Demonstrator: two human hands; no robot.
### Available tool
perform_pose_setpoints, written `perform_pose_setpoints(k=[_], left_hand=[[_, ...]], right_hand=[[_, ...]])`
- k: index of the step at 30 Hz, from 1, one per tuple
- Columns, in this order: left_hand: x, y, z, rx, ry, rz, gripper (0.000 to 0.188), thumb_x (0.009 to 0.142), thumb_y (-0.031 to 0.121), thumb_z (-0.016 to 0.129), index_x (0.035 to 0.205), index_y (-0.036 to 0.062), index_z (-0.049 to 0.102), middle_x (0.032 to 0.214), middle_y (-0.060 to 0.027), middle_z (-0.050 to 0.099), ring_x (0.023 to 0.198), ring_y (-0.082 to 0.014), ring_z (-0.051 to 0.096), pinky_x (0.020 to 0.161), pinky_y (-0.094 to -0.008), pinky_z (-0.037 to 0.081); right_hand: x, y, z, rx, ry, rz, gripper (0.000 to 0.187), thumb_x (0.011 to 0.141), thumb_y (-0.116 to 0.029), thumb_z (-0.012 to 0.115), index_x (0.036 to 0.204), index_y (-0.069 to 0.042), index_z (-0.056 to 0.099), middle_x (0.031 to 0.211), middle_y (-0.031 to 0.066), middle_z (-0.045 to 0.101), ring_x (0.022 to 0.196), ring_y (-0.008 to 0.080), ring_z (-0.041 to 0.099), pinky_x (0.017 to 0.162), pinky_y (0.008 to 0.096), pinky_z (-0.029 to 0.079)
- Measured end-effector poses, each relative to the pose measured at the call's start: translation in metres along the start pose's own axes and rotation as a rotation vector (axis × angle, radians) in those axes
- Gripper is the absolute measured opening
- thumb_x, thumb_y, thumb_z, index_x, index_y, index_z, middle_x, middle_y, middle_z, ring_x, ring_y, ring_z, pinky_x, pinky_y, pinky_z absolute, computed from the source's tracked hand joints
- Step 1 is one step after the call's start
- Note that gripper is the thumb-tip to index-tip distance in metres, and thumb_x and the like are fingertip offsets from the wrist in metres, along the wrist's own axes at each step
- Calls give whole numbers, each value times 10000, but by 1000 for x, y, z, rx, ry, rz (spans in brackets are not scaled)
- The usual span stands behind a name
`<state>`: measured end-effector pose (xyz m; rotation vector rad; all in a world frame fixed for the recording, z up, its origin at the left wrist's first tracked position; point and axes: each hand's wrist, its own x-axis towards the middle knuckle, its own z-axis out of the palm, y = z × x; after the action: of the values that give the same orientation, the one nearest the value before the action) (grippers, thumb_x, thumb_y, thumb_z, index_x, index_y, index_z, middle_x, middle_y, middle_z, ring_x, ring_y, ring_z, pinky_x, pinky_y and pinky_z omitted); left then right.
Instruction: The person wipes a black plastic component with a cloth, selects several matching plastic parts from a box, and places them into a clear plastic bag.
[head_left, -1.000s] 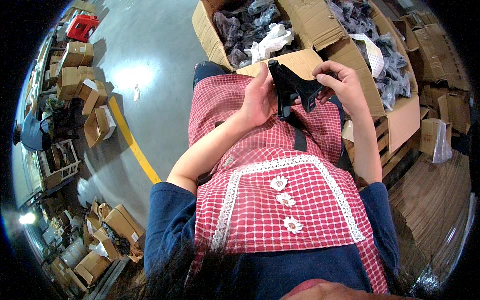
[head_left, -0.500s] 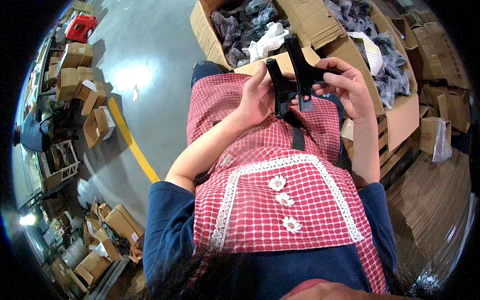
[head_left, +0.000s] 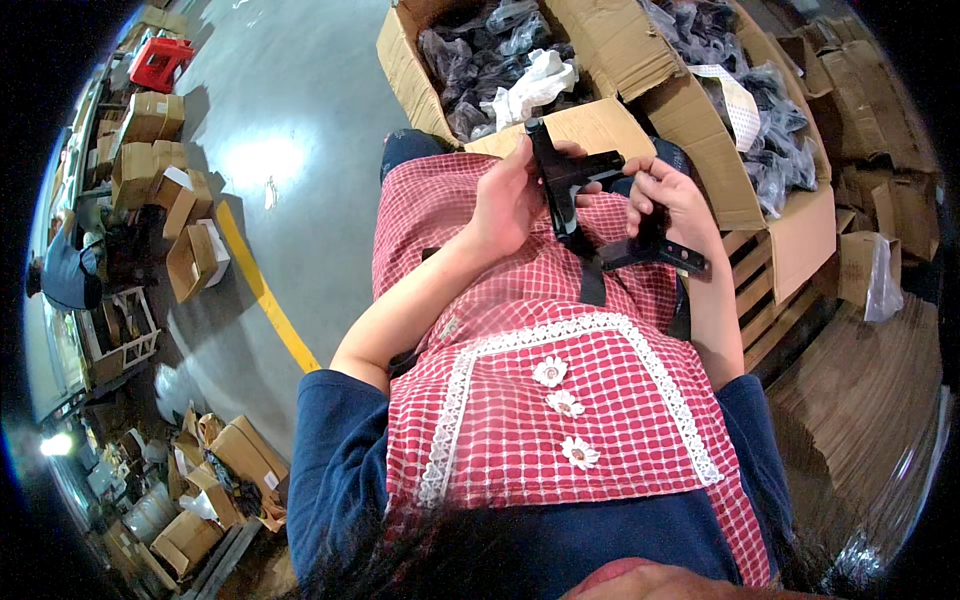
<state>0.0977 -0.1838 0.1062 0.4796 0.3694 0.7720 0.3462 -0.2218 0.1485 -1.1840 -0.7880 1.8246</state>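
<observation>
Over my lap, my left hand [head_left: 503, 205] is closed round a black T-shaped bracket [head_left: 563, 185], its long bar upright and its short arm pointing right. My right hand [head_left: 675, 200] grips a second black bracket [head_left: 655, 252] by its stem. That bracket's flat crossbar lies low, below my fingers, with small holes at its right end. The tip of the left bracket's short arm comes close to my right fingers; whether they touch I cannot tell. Beneath both brackets is my red checked apron [head_left: 520, 265].
Ahead stands an open carton [head_left: 408, 65] of dark plastic-wrapped pieces with a white bag [head_left: 535, 85] on top. A second open carton [head_left: 720, 170] sits to its right above a wooden pallet [head_left: 765, 320]. A yellow floor line [head_left: 262, 285] and several boxes [head_left: 150, 118] are at left.
The right bracket has moved down and turned, so its bar now lies sideways below my right hand. It has come away from the left bracket, which is now in fuller view.
</observation>
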Motion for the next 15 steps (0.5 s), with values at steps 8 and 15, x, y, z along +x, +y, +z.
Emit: perform_pose_setpoints(k=[8,15], left_hand=[[-8,0,14,152,32,10,704,1030,584,293,1334,-16,500,1204,-194,644,1034,-285,657,865,-374,545],[2,-4,-1,46,149,84,547,1061,477,372,1279,5,542,1172,-124,650,1053,-218,650,879,-361,533]], right_hand=[[11,7,13,-418,204,16,311,958,-319,657,856,-25,657,543,-39,468,440,66,449,402,247,362],[3,-9,21,-651,182,-36,301,973,-271,643,793,-30,632,540,-46,478,441,43,414,411,232,324]])
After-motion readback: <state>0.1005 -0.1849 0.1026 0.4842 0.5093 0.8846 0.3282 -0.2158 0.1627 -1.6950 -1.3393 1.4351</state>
